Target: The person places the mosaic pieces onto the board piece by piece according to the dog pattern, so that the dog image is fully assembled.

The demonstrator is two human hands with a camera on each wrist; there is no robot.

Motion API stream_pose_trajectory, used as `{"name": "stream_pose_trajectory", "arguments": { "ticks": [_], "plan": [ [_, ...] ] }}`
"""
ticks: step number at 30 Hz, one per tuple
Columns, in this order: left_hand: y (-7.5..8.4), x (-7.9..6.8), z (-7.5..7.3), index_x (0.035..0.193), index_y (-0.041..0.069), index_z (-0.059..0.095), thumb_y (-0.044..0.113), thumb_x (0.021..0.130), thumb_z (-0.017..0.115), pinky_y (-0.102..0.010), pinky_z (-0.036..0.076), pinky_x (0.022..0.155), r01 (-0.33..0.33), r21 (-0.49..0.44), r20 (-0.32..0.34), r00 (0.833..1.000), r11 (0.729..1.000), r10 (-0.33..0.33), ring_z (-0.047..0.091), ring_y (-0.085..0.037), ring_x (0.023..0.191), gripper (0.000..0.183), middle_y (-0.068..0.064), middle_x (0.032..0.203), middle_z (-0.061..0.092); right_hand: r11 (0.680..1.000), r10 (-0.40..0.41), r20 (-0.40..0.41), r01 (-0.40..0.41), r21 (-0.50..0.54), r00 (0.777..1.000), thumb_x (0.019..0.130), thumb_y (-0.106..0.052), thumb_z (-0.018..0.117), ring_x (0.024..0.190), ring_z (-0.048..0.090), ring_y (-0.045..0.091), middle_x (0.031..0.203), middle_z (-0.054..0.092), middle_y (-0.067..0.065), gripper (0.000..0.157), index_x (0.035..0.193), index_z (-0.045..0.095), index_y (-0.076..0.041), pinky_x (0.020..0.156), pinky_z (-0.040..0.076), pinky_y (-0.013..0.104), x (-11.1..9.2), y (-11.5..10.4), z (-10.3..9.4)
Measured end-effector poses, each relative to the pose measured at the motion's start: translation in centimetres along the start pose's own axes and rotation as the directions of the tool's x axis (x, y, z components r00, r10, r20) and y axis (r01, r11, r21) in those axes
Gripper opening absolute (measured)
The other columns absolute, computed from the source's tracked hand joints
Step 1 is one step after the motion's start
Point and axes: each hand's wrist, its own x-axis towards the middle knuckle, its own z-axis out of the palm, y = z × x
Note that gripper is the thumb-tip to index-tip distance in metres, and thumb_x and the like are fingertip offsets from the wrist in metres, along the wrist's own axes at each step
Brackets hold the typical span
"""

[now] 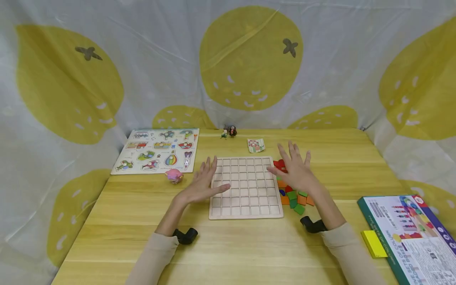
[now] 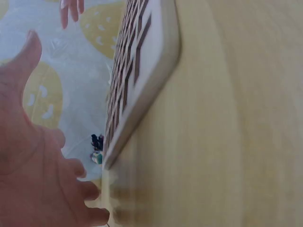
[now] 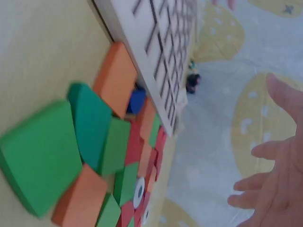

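A pale wooden board with a grid of square recesses lies flat in the middle of the table. My left hand is over its left edge, fingers spread and thumb pointing in across the grid, holding nothing. On the other side my right hand hovers palm inward with fingers apart, also holding nothing. Below it lies a loose pile of small coloured pieces, mostly green, orange and red. In the right wrist view, flat green tiles and orange tiles crowd against the board's side.
A picture puzzle board lies at the back left, with a pink toy at its corner. Small figurines and a printed card are at the back. A large box and a yellow block lie at the right.
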Motion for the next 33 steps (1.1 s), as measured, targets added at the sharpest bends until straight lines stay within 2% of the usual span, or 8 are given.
{"name": "stream_pose_trajectory", "arguments": {
  "ticks": [3, 6, 8, 10, 15, 21, 25, 33],
  "plan": [
    [-0.7, -0.2, 0.1, 0.154, 0.020, -0.016, 0.070, 0.080, 0.059, -0.065, -0.004, 0.117, -0.012, -0.023, 0.088, 0.996, 1.000, 0.014, -0.016, -0.038, 0.149, 0.117, -0.014, 0.161, -0.021, 0.990, -0.010, 0.007, 0.009, 0.141, 1.000, 0.095, -0.054, 0.051, 0.149, 0.002, 0.044, 0.163, -0.001, 0.019, 0.084, 0.157, 0.005, -0.022, 0.113, -0.004, 0.072, 0.0, 1.9, -1.1],
    [-1.2, -0.3, 0.0, 0.154, 0.014, -0.015, 0.066, 0.071, 0.072, -0.064, -0.004, 0.118, -0.039, -0.004, 0.147, 0.988, 0.999, 0.039, -0.017, -0.038, 0.148, 0.131, -0.017, 0.160, -0.021, 0.965, 0.009, 0.002, -0.009, 0.262, 1.000, 0.096, -0.045, 0.055, 0.142, 0.026, 0.045, 0.160, 0.016, 0.022, 0.077, 0.156, 0.015, -0.020, 0.111, 0.026, 0.067, 0.0, 3.8, -2.0],
    [-1.6, -0.3, 0.0, 0.154, 0.011, -0.014, 0.062, 0.066, 0.079, -0.063, -0.003, 0.119, -0.064, 0.014, 0.167, 0.984, 0.998, 0.061, -0.018, -0.039, 0.148, 0.138, -0.019, 0.160, -0.020, 0.951, 0.037, -0.001, -0.035, 0.306, 0.999, 0.096, -0.040, 0.058, 0.125, 0.046, 0.043, 0.152, 0.032, 0.024, 0.070, 0.154, 0.025, -0.018, 0.093, 0.048, 0.058, 0.0, 4.8, -2.2],
    [-2.0, -0.4, 0.0, 0.154, 0.009, -0.014, 0.060, 0.062, 0.083, -0.061, -0.003, 0.120, -0.072, 0.031, 0.188, 0.980, 0.997, 0.065, -0.018, -0.038, 0.148, 0.143, -0.020, 0.160, -0.021, 0.934, 0.077, 0.011, -0.076, 0.350, 0.997, 0.095, -0.034, 0.060, 0.101, 0.058, 0.038, 0.139, 0.047, 0.024, 0.063, 0.150, 0.035, -0.016, 0.074, 0.055, 0.042, 0.1, 5.6, -2.2],
    [-2.3, -0.6, 0.0, 0.154, 0.009, -0.014, 0.055, 0.054, 0.089, -0.057, -0.005, 0.121, -0.057, 0.053, 0.232, 0.972, 0.997, 0.043, -0.021, -0.037, 0.148, 0.151, -0.021, 0.159, -0.023, 0.880, 0.162, 0.075, -0.179, 0.439, 0.984, 0.094, -0.022, 0.063, 0.052, 0.045, 0.018, 0.089, 0.058, 0.013, 0.045, 0.136, 0.055, -0.009, 0.045, 0.038, 0.024, 1.0, 6.7, -1.6],
    [-2.3, -0.7, 0.1, 0.153, 0.006, -0.014, 0.052, 0.049, 0.091, -0.056, -0.005, 0.121, -0.052, 0.088, 0.236, 0.971, 0.995, 0.030, -0.021, -0.037, 0.147, 0.155, -0.021, 0.158, -0.024, 0.763, 0.280, 0.193, -0.340, 0.549, 0.941, 0.093, -0.023, 0.064, 0.043, 0.029, 0.011, 0.050, 0.036, -0.006, 0.036, 0.127, 0.064, -0.010, 0.045, 0.031, 0.025, 3.3, 7.0, -0.4],
    [-2.2, -0.8, 0.1, 0.152, 0.004, -0.015, 0.052, 0.049, 0.091, -0.055, -0.005, 0.121, -0.055, 0.121, 0.242, 0.970, 0.991, 0.024, -0.022, -0.037, 0.147, 0.155, -0.021, 0.157, -0.025, 0.715, 0.353, 0.224, -0.417, 0.561, 0.908, 0.090, -0.026, 0.068, 0.041, 0.029, 0.014, 0.047, 0.040, -0.006, 0.033, 0.120, 0.069, -0.011, 0.044, 0.029, 0.027, 4.8, 7.2, 0.1],
    [-2.0, -0.8, 0.2, 0.152, 0.003, -0.014, 0.053, 0.048, 0.091, -0.054, -0.005, 0.122, -0.062, 0.152, 0.237, 0.971, 0.986, 0.025, -0.022, -0.036, 0.147, 0.156, -0.021, 0.158, -0.025, 0.699, 0.402, 0.229, -0.458, 0.549, 0.887, 0.086, -0.027, 0.073, 0.045, 0.038, 0.012, 0.059, 0.060, -0.005, 0.035, 0.113, 0.072, -0.004, 0.046, 0.036, 0.025, 6.1, 8.4, 0.7]
  ]
}}
